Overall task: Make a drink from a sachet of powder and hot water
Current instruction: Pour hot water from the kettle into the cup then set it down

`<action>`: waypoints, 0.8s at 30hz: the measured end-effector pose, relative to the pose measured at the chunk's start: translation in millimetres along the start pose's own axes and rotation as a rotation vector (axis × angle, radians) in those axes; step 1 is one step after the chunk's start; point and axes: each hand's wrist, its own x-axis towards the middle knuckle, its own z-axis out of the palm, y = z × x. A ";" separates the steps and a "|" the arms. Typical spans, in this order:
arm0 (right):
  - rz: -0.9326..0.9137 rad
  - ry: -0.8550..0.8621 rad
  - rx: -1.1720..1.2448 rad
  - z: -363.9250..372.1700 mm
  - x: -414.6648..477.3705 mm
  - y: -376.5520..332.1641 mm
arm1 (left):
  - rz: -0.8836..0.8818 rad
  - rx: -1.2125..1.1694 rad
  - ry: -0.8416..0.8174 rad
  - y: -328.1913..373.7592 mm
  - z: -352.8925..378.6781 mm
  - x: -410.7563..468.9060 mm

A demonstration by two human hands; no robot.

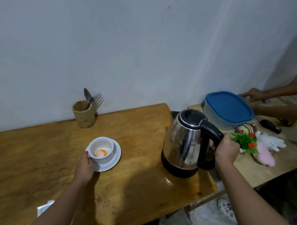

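On the tabletop (26, 153), left hand (85, 166) steadies the powdered cup (102, 148); right hand (226, 150), grip closed round the kettle (183, 142) handle. Pouring pending: lift, tilt slowly.

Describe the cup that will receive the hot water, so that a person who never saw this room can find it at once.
Start at the wooden table against the pale wall. Left of the steel kettle stands a white saucer, and the white cup sits on it, steadied by the left hand. It is the only vessel with orange and white powder at its bottom; the wooden holder behind it contains cutlery.
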 end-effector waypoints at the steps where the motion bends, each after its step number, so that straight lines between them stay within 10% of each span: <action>1: -0.031 0.001 -0.029 3.3 -0.5 -6.5 | -0.010 0.010 -0.012 -0.2 -0.3 1.0; 24: -0.872 -0.642 -0.607 143.1 -110.1 -106.6 | -0.028 0.247 -0.271 16.4 -37.3 5.9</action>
